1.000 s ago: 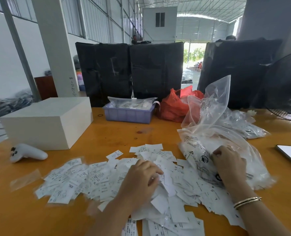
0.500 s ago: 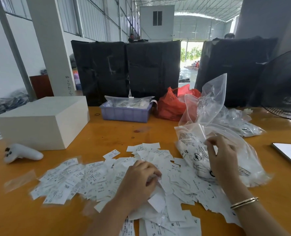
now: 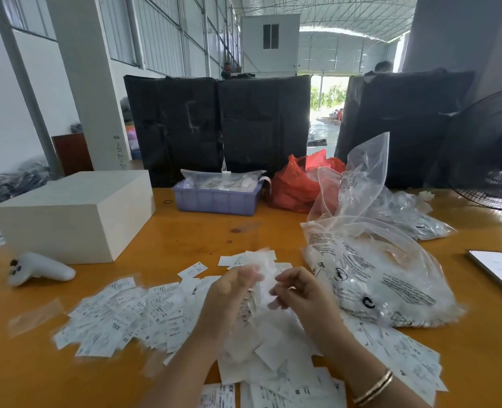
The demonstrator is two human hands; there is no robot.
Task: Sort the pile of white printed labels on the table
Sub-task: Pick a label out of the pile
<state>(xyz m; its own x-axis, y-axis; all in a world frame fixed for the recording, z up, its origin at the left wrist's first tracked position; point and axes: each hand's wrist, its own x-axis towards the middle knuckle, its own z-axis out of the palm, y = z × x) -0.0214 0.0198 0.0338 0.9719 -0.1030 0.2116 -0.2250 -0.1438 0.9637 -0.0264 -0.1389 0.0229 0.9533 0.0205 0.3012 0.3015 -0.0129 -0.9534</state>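
Labels [image 3: 120,325]: light, limp, slippery paper slips; I judged edge pinches best. My left hand [image 3: 229,293] and right hand [image 3: 299,293] pinched a blurred bunch.

Gold bangle [image 3: 373,387], bare forearms

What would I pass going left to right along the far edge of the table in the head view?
White box → purple tray → red plastic bag → clear plastic bags → black fan.
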